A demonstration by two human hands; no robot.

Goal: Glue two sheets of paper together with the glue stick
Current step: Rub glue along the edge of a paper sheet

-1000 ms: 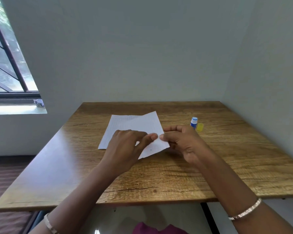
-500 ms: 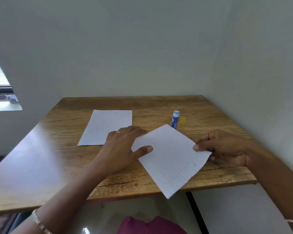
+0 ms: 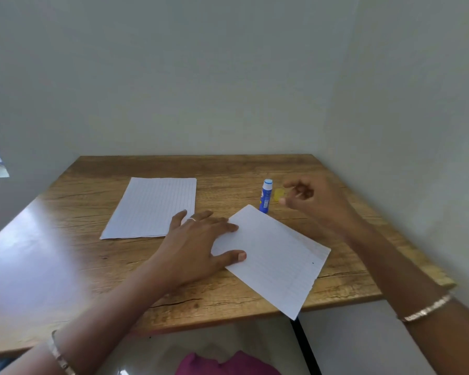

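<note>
The left hand [image 3: 198,247] lies flat, fingers straight, pressing the left edge of the nearer white lined paper sheet [image 3: 276,261]. That sheet's near corner overhangs the wooden worktop [image 3: 92,266]; if the hand lifts, the sheet may swing or slide off. The right hand [image 3: 309,201] hovers with fingers loosely curled, apparently empty though blurred, just right of the upright blue-and-white glue stick [image 3: 266,197]. A careless grab could topple it onto the paper. The second white lined sheet [image 3: 152,209] lies beyond the left hand's fingertips, apart from the first.
</note>
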